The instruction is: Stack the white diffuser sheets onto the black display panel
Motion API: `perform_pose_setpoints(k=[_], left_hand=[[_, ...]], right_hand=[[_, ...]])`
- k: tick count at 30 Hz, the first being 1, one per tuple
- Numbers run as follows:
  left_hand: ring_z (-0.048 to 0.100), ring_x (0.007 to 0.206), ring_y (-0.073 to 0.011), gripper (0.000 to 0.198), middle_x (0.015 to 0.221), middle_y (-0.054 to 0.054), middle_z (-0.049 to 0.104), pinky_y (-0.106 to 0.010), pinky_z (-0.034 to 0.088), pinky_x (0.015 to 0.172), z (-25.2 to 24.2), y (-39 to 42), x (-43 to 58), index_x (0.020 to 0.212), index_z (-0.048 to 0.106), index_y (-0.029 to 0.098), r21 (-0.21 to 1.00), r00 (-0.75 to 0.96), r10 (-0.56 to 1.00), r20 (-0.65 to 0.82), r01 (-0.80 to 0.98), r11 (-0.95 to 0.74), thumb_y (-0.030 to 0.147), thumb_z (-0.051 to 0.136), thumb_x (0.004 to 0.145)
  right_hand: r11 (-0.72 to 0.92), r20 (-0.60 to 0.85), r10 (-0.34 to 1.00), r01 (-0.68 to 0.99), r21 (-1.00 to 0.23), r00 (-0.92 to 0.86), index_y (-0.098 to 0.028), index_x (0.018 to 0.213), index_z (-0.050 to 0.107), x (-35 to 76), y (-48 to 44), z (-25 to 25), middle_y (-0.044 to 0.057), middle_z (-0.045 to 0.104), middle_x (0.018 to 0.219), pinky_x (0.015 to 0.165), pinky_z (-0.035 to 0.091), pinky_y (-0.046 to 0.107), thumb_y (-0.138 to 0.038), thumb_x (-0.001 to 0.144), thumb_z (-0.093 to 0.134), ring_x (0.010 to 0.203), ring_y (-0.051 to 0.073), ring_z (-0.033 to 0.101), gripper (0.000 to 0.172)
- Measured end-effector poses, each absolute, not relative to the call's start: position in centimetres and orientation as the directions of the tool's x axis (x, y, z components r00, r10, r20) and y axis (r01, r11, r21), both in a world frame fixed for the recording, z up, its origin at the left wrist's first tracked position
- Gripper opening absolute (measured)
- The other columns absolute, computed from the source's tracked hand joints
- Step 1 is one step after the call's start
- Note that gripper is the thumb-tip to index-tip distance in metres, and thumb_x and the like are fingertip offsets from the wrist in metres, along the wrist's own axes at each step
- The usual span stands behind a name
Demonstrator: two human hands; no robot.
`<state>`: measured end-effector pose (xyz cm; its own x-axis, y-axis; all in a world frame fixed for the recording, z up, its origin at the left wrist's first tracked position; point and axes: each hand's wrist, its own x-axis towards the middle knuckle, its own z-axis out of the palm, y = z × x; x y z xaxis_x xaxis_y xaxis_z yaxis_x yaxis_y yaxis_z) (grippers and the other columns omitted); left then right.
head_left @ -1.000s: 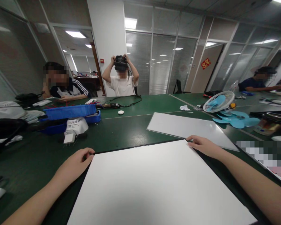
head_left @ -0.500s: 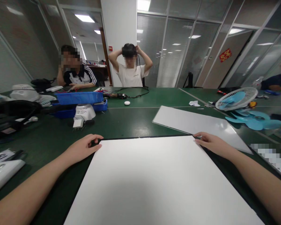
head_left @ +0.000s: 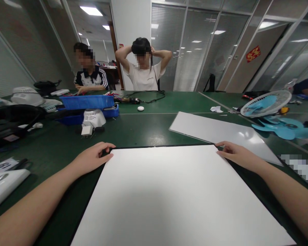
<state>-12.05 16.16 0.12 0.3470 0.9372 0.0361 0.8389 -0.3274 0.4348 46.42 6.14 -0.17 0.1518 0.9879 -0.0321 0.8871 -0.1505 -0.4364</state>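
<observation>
A large flat white panel (head_left: 164, 191) with thin dark edges lies in front of me on the green table. My left hand (head_left: 93, 158) is closed at its far left corner, thumb on the near side and fingers around the corner. At the far right corner my right hand (head_left: 237, 155) holds the panel the same way, thumb and fingers at the edge. Behind my right hand lies a second, glossy white sheet (head_left: 215, 131), set at a slant.
Blue bins (head_left: 87, 101) and a white vented motor housing (head_left: 93, 118) stand at the left. A fan guard (head_left: 265, 104) and blue fan blades (head_left: 284, 128) lie at the right. A white device (head_left: 7, 188) sits by my left forearm. Two people sit across the table (head_left: 133, 131).
The view has shifted slightly; both hands stay on the panel's corners. Across the table, the person at left has lowered a hand from the head.
</observation>
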Motion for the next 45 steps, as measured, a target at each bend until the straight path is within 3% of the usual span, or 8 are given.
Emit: perform_pose_setpoints(k=[13,45], left_hand=[[0.058,0.076,-0.0205,0.056,0.102,-0.005,0.063,-0.031,0.045,0.067,-0.27,16.22,-12.2,0.124,0.066,0.024,0.406,0.355,0.934,0.038,0.849,-0.339,0.062,0.046,0.088],[0.057,0.075,-0.0212,0.055,0.101,-0.005,0.06,-0.033,0.044,0.067,-0.04,16.12,-11.96,0.124,0.064,0.024,0.391,0.361,0.932,0.011,0.857,-0.337,0.062,0.044,0.089]], right_hand=[[-0.156,-0.042,0.987,0.884,-0.44,0.153,-0.024,0.122,0.062,46.73,6.35,-0.56,0.0,0.063,0.074,0.064,0.043,0.034,-0.064,0.083,0.054,0.068,0.019,0.059,0.056],[-0.187,-0.084,0.982,0.876,-0.445,0.167,-0.026,0.123,0.058,46.81,6.3,-0.66,-0.001,0.061,0.076,0.066,0.043,0.032,-0.066,0.083,0.054,0.07,0.018,0.058,0.057]])
